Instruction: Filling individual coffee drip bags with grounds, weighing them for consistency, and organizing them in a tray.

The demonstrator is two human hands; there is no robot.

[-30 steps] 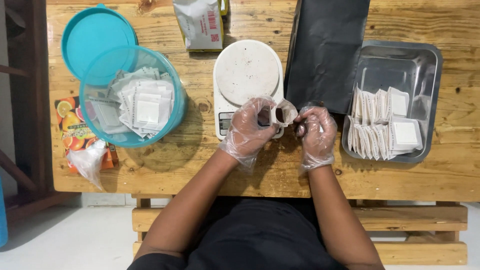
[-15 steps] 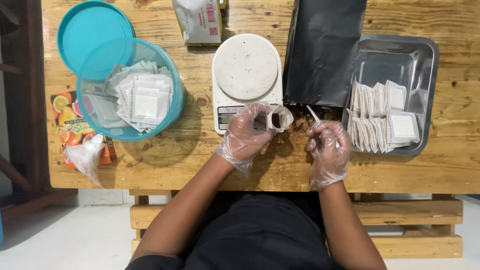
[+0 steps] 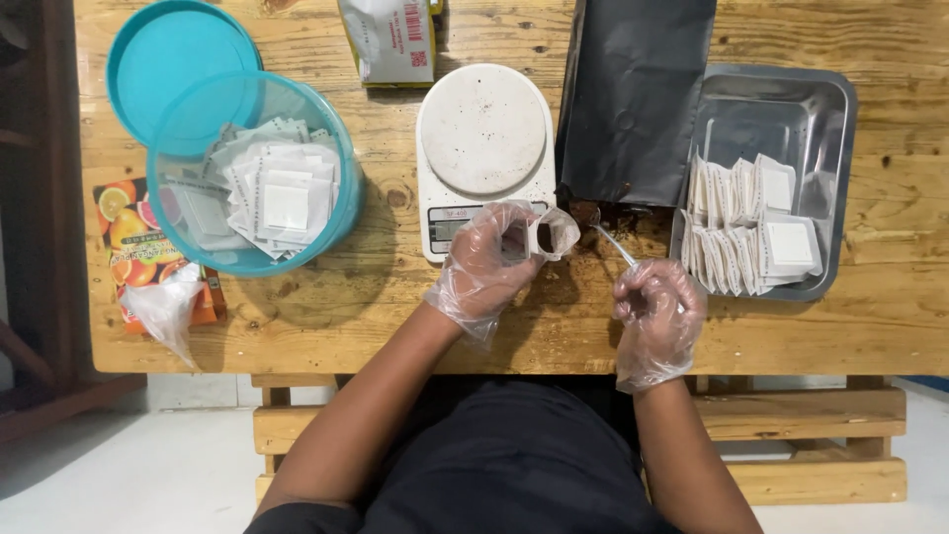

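Observation:
Both hands wear clear plastic gloves. My left hand [image 3: 486, 259] holds a small white filter sachet [image 3: 550, 233] open-side up, just in front of the white kitchen scale [image 3: 483, 138]. My right hand [image 3: 656, 309] grips a thin spoon [image 3: 610, 239] by its handle; the spoon's tip points up-left toward the mouth of the black foil bag [image 3: 635, 94], where dark grounds are spilled on the wood. The two hands are apart, the sachet left of the spoon.
A metal tray [image 3: 819, 109] at the right holds several filled white sachets [image 3: 751, 222]. A teal tub [image 3: 252, 173] of empty sachets stands at left, its lid [image 3: 163, 59] behind it. A white packet [image 3: 390, 40] lies at the back, an orange-printed packet [image 3: 133, 232] and clear plastic at far left.
My hands were together on the sachet; the right hand has pulled away to the right and now holds the spoon. The left hand keeps the sachet near the scale.

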